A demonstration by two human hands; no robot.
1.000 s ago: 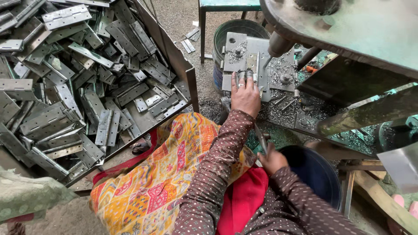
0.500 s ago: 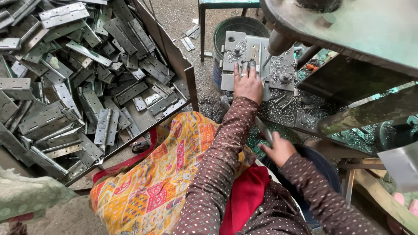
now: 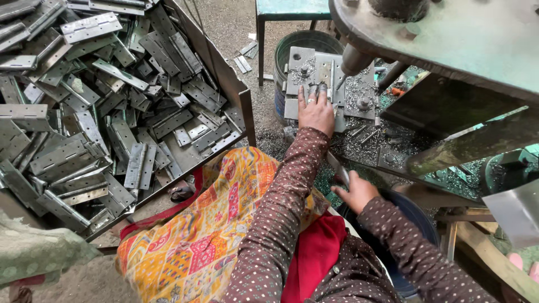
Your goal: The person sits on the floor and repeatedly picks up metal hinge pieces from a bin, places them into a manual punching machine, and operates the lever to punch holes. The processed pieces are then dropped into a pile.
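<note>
While my left hand (image 3: pixel 316 114) lies flat and spread on the metal plate (image 3: pixel 328 84) at upper centre of the frame, its fingertips press a small hinge piece (image 3: pixel 325 76) whose long axis runs up the picture, just left of the drill tip (image 3: pixel 340 84). My right hand (image 3: pixel 356 192), lower and nearer me, curls around a grey lever (image 3: pixel 338 168). The hinge pile (image 3: pixel 101 106) fills the upper left.

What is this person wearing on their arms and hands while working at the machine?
Both arms are covered to the wrist by long brown sleeves patterned with small pale dots. The left hand is bare of any glove and wears a ring on one finger. The right hand is also ungloved; no ring shows on it.
</note>
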